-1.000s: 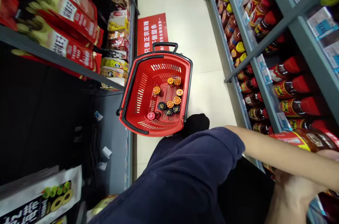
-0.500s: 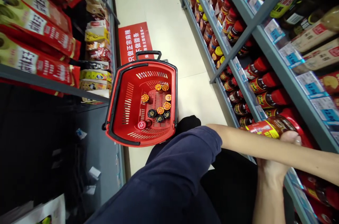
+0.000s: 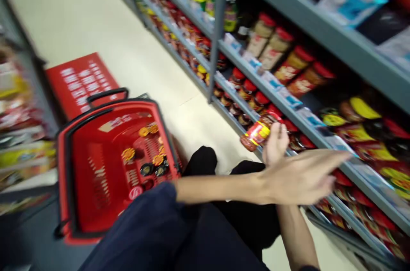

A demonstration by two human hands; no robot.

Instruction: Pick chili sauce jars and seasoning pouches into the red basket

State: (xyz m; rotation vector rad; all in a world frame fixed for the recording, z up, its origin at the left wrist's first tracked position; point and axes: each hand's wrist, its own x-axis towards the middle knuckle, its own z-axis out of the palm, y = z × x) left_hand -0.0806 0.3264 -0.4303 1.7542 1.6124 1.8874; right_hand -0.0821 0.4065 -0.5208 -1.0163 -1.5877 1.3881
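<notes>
My right hand (image 3: 276,143) is closed round a sauce bottle (image 3: 257,135) with a red and yellow label, held on its side just in front of the lower shelf (image 3: 282,93). My left arm, in a navy sleeve, crosses in front of my body. My left hand (image 3: 299,177) is flat with its fingers stretched towards the shelf and holds nothing. It is just below and right of the bottle. A red shopping basket (image 3: 67,155) stands on the floor to the left, with several orange-lidded and black-lidded jars (image 3: 150,157) in it. The view is smeared by motion.
Grey shelves on the right hold rows of red-capped and yellow-capped bottles and jars (image 3: 297,68). A grey upright post (image 3: 218,31) divides them. A red floor sign (image 3: 81,81) lies behind the basket. More packaged goods line the left shelf (image 3: 19,113).
The view has swung to the right. My right hand has drawn the bottle out of the shelf towards the aisle. My left hand has come into view, open.
</notes>
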